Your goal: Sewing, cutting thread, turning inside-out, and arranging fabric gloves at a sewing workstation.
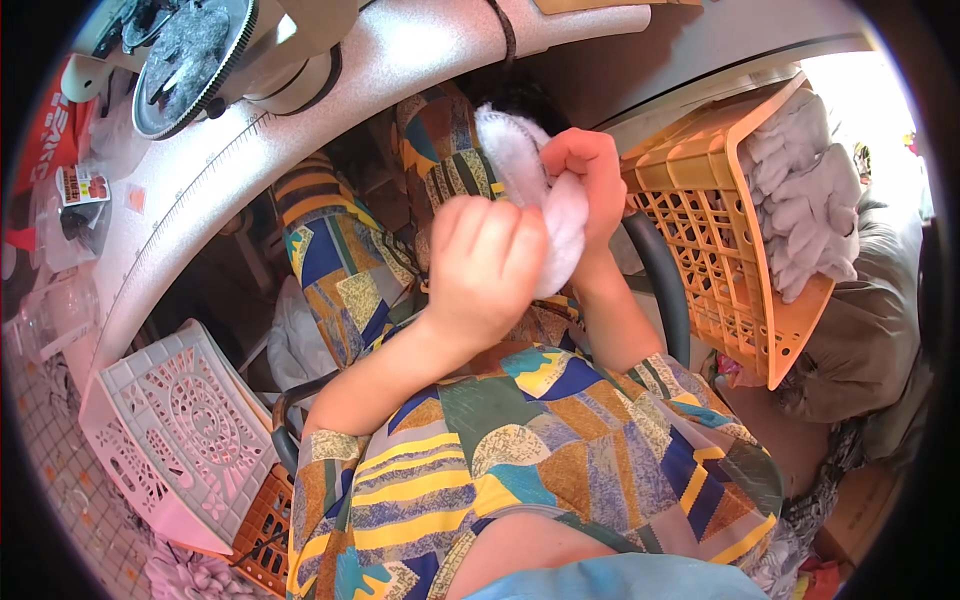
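Note:
A whitish, soft knitted sock (567, 235) is held up in front of my lap, its upper end pointing up and away from me. My left hand (485, 262) is closed at its left side, knuckles up, fingers curled in around the fabric. On the other side, my right hand (588, 178) is also closed, thumb and fingers bent over the sock's middle. Part of the sock is hidden behind both hands. My patterned clothing and legs lie beneath it.
To the right, a tilted orange basket (700, 262) holds a pile of pale socks (800, 190). A pale grey table (400, 50) curves across the far side, carrying a machine with a round toothed dial (193, 65). At lower left stands a pinkish-white crate (185, 420) near an orange crate (268, 535). Black chair arms flank me.

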{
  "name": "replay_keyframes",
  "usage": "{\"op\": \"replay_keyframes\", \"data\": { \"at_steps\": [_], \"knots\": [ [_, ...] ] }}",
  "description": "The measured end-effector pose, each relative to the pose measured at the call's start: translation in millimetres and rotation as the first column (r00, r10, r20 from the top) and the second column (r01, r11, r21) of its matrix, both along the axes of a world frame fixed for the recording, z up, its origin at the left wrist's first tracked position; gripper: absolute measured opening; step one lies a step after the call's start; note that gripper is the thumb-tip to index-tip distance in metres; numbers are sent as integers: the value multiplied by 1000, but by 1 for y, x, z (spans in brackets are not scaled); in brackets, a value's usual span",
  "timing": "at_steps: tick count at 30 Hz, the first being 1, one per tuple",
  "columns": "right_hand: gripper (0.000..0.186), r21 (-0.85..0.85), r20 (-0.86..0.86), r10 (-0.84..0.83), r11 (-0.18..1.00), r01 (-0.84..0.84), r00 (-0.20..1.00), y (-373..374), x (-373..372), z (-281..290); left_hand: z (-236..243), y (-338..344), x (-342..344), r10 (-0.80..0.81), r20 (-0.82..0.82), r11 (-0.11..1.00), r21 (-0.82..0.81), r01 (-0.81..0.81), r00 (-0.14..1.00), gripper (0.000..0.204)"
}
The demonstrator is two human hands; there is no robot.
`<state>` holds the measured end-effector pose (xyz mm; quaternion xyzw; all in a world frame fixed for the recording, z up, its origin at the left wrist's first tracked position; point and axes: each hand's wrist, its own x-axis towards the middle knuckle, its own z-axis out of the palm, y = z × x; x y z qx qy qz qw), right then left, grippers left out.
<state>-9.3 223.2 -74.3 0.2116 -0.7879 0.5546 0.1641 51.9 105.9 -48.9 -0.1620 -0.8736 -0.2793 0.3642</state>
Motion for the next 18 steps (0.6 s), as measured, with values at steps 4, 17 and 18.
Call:
{"op": "replay_keyframes", "data": {
  "at_steps": [4, 17, 18],
  "knots": [
    [34, -127, 146, -42, 990, 61, 988, -9, 1, 24, -2, 6, 2, -21, -47, 998, 65, 24, 999, 28],
    [89, -729, 390, 704, 630, -269, 593, -1, -9, 20, 9, -40, -45, 20, 285, 989, 138, -62, 958, 16],
    [96, -770, 364, 749, 576, -273, 554, -2, -9, 21, 7, -40, -48, -42, 348, 980, 195, -28, 937, 16]
  ]
}}
